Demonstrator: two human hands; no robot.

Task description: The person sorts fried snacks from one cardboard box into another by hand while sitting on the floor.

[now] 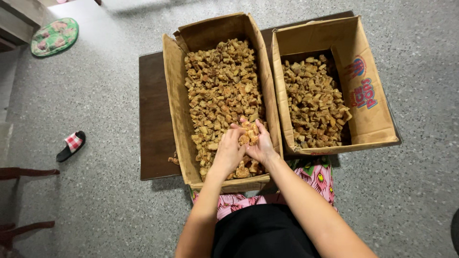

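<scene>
- Grey speckled floor surrounds a low dark table bearing two boxes.
- Our left hand and right hand cup together, fingers curled around a clump of chunks.
- Both hands sit equally close at the left box's near end; its long axis runs away from them.
- Right box lies beyond our right hand.

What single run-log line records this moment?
left hand: cupped on golden-brown fried chunks | right hand: same scoop | site: left open cardboard box | beside: right cardboard box

floor: grey speckled | low dark table | sandal | round mat
</scene>
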